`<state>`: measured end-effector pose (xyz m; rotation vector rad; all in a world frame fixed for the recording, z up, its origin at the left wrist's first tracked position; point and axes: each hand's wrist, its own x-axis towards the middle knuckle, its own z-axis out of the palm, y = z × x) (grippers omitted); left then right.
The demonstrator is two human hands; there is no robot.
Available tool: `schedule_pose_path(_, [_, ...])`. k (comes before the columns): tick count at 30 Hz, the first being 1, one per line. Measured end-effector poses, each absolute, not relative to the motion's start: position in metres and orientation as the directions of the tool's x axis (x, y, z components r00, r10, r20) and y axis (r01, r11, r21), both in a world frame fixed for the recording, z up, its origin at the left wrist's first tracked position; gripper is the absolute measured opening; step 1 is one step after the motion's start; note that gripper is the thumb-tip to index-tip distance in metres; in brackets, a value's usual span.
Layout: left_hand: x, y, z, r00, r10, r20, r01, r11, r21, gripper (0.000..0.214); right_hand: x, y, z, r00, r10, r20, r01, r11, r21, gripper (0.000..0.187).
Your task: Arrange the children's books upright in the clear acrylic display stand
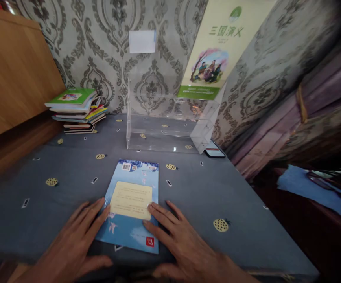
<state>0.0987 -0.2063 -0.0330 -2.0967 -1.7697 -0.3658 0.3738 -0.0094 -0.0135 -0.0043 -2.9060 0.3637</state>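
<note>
A blue book (132,204) with a pale yellow panel lies flat, back cover up, on the grey cloth-covered table (211,188). My left hand (72,239) rests flat with fingers spread on the cloth, its fingertips touching the book's left edge. My right hand (182,243) lies flat too, fingers stretched out over the book's lower right part. Neither hand holds anything.
A clear acrylic stand (164,125) sits at the table's back, with a tall yellow-green book (217,51) leaning in its right side. A stack of books (76,112) lies back left beside a wooden panel (13,70). A phone (214,151) lies by the stand's right corner.
</note>
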Motion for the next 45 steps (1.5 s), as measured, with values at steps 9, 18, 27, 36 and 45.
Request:
schedule_pose_path(9, [0.132, -0.237, -0.044, 0.261, 0.896, 0.358, 0.965, -0.232, -0.123, 0.058, 0.422, -0.039, -0.045, -0.908, 0.073, 0.413, -0.006, 0.983, -0.186, 0.042])
schedule_pose_path(18, [0.12, -0.183, 0.019, -0.003, 0.839, 0.545, 0.871, -0.265, 0.413, 0.043, 0.395, 0.002, 0.033, -0.797, 0.126, 0.591, -0.156, 0.902, -0.403, 0.034])
schedule_pose_path(27, [0.111, -0.04, 0.01, -0.429, 0.825, 0.368, 0.4, -0.192, 0.896, 0.038, 0.32, 0.075, -0.004, -0.575, 0.622, 0.532, 0.105, 0.7, -0.706, 0.029])
schedule_pose_path(36, [0.094, -0.011, -0.022, -0.475, 0.814, 0.335, 0.326, -0.19, 0.926, 0.056, 0.311, 0.101, -0.019, -0.62, 0.647, 0.445, 0.195, 0.676, -0.711, 0.015])
schedule_pose_path(45, [0.105, 0.022, -0.026, -0.558, 0.662, 0.5, 0.457, -0.258, 0.851, 0.057, 0.298, 0.112, -0.033, -0.522, 0.699, 0.489, 0.281, 0.682, -0.675, 0.015])
